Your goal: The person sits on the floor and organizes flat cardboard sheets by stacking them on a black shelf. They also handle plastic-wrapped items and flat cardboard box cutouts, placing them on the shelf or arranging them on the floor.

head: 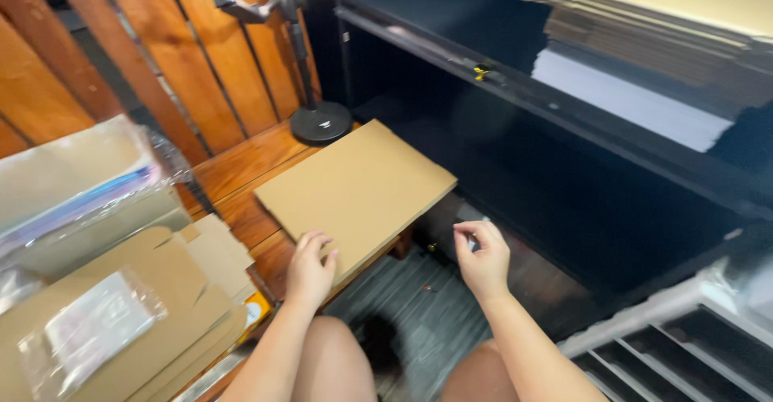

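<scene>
My left hand [310, 267] rests flat on the near corner of a cardboard sheet [358, 188], fingers spread a little, palm down, pressing rather than pinching. The sheet is plain brown, flat, rectangular, clean-edged, turned at an angle. It lies on the wooden table [241, 164], its right corner overhanging the table edge toward the dark shelf unit [564, 120].

My right hand [483, 261] hangs in the air just right of the sheet, off the table, above the floor. Thumb and fingers are curled in close together. Something pale shows between them, too small to make out. I cannot tell whether it is held.

Counts:
- One loose sheet under my left hand.
- One lamp stand [318, 116] with a round black base, touching the sheet's far corner region.
- One stack of die-cut cardboard blanks [153, 289] at my left, number of layers unclear.
- One clear plastic pouch [93, 325] lying on that stack.
- One larger clear bag [76, 180] behind it.
- One pile of flat cardboard [668, 15] on the upper shelf, white sheets [628, 100] beneath it.
- Grey slotted rack [684, 346] at lower right.
</scene>
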